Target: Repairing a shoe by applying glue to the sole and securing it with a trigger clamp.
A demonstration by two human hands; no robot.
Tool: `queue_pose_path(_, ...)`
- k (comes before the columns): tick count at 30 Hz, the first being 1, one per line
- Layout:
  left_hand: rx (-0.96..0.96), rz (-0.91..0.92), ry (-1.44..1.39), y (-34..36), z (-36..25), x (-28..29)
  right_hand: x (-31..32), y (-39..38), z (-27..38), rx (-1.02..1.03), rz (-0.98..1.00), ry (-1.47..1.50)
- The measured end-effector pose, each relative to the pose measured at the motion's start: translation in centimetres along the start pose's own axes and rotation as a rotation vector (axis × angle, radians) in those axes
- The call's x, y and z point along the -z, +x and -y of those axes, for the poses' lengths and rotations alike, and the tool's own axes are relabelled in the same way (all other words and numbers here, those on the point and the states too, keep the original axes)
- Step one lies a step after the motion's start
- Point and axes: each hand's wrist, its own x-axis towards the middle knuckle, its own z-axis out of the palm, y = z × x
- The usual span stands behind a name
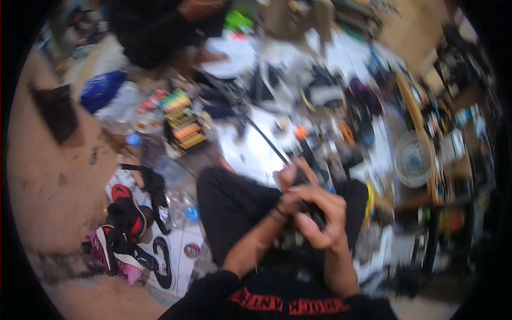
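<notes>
I sit with both hands close together above my lap, and the picture is smeared by motion. My left hand (296, 178) is closed round the near end of a long thin dark strip (269, 142). The strip runs up and left over the white floor; I cannot tell whether it is a rod or a strap. Just right of it, my right hand (329, 213) has its fingers curled round a dark object (316, 214), mostly hidden by the fingers. Whether strip and object are one piece does not show.
Several shoes (128, 213) lie at the left, beside a tape roll (192, 250). Packets (184, 128) and a blue bag (102, 89) are farther off. A wooden shelf (416, 125) and a clear basket (412, 160) stand right. Another person in dark clothes (160, 32) sits opposite.
</notes>
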Motion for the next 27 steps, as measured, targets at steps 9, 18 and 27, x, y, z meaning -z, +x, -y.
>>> queue_pose_path(9,-0.334,0.711,-0.237,2.8,-3.6,1.5,-5.4,-0.4,3.3,0.271,-0.112,0.022)
queue_pose_path(18,-0.400,0.662,-0.156,1.3,-6.2,-0.6,-4.8,-2.3,5.8,0.355,-0.094,0.033)
queue_pose_path(27,-0.541,0.839,0.115,1.6,-9.6,-2.4,-6.1,-3.1,6.8,0.537,-0.317,0.050)
